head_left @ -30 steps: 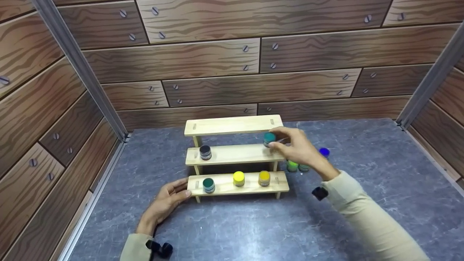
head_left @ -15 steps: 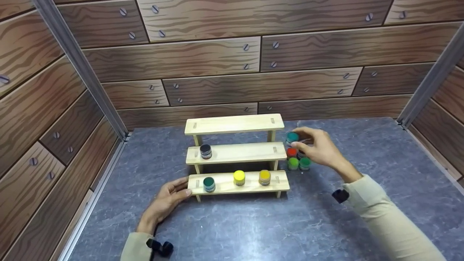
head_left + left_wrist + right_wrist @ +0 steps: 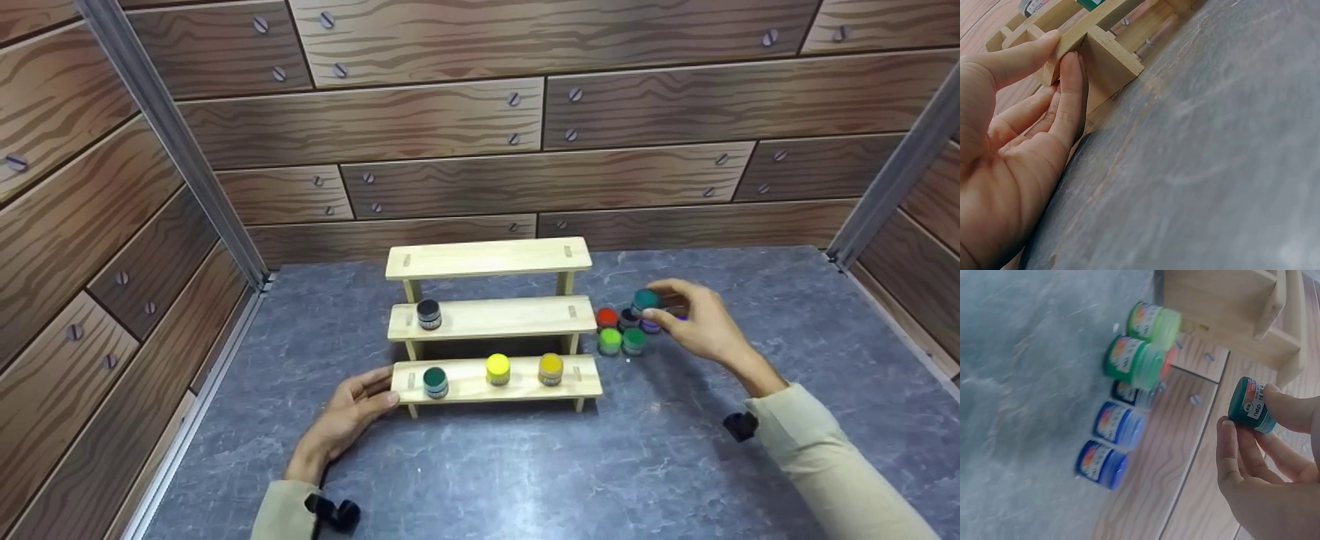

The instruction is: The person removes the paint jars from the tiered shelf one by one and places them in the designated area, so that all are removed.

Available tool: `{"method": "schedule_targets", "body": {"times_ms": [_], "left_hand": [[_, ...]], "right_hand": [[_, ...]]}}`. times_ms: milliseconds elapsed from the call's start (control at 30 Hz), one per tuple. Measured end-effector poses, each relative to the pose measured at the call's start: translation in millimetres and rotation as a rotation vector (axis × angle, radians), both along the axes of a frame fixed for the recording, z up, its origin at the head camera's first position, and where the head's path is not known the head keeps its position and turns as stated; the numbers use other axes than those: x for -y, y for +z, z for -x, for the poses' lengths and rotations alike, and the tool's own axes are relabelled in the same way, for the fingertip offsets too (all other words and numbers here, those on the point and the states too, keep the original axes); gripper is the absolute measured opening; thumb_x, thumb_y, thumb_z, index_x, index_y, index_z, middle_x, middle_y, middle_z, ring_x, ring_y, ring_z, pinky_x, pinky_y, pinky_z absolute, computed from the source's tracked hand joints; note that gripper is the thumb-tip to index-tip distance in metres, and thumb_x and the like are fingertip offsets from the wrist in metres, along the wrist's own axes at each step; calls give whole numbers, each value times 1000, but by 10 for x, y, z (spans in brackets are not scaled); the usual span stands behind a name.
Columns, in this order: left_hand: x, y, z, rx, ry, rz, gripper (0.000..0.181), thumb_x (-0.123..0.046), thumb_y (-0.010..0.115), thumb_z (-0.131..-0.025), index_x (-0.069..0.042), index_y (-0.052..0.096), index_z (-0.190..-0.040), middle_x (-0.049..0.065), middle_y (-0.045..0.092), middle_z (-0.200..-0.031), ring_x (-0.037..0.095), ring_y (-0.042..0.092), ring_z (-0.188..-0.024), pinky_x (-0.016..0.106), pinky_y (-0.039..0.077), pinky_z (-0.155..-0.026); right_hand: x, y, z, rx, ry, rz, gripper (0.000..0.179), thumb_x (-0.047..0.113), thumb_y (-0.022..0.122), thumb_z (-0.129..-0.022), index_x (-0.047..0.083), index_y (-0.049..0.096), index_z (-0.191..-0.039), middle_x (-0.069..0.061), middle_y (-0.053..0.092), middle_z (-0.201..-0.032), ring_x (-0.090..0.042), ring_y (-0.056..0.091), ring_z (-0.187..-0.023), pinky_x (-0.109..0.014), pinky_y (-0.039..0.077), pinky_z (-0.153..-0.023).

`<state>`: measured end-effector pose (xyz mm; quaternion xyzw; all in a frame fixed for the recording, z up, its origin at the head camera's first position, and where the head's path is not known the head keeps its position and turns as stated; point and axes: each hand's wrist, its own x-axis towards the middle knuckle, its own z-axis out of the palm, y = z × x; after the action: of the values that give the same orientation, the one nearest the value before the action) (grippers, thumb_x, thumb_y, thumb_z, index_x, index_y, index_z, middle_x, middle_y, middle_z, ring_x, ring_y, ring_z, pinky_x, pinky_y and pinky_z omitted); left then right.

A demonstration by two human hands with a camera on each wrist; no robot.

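My left hand point(image 3: 349, 412) pinches the left end of the lowest step of a three-step wooden display stand point(image 3: 487, 259), thumb on top and fingers below in the left wrist view. To the stand's right, my right hand point(image 3: 705, 324) holds a teal paint jar point(image 3: 645, 301) between thumb and fingers, raised above a group of paint jars. On the lowest step stand a dark green jar point(image 3: 435, 382), a yellow jar point(image 3: 498, 370) and an amber jar point(image 3: 550, 370). A black jar point(image 3: 429, 314) stands at the left of the middle step.
Right of the stand, on the grey marbled table point(image 3: 487, 480), are a red jar point(image 3: 607, 318), a light green jar point(image 3: 610, 342), a green jar point(image 3: 634, 342), a dark jar point(image 3: 628, 319) and blue jars point(image 3: 1119, 424). Wood-patterned walls point(image 3: 450, 120) enclose the back and sides.
My right hand has carried the teal jar rightward from over the middle step to above the loose jars, uncovering the red one. My left hand has stayed on the stand.
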<state>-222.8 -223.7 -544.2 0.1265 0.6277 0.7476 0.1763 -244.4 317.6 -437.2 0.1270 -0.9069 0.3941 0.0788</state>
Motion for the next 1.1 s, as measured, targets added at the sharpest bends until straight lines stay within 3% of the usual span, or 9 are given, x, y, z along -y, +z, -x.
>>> {"method": "schedule_targets", "body": {"times_ms": [300, 533, 1100], "left_hand": [[3, -10, 3, 4, 6, 0, 74, 1, 67, -100, 21, 25, -158, 34, 49, -154, 19, 67, -124, 30, 55, -111], [3, -7, 1, -2, -1, 4, 75, -1, 67, -101, 20, 25, -159, 34, 48, -155, 19, 66, -126, 29, 55, -110], [-6, -14, 2, 10, 23, 13, 73, 0, 68, -100, 20, 28, -158, 34, 51, -153, 19, 68, -123, 30, 57, -109]], "right_hand": [[-189, -196, -45, -4, -23, -7, 42, 10, 72, -103, -6, 62, -140, -30, 67, -133, -45, 69, -116, -49, 63, -96], [-277, -343, -53, 42, -47, -8, 40, 5, 74, -100, -9, 63, -136, -33, 67, -131, -48, 68, -118, -51, 60, -101], [-248, -565, 48, 124, -79, -89, 40, 3, 76, -95, -12, 67, -130, -33, 71, -121, -46, 73, -106, -57, 63, -93]]}}
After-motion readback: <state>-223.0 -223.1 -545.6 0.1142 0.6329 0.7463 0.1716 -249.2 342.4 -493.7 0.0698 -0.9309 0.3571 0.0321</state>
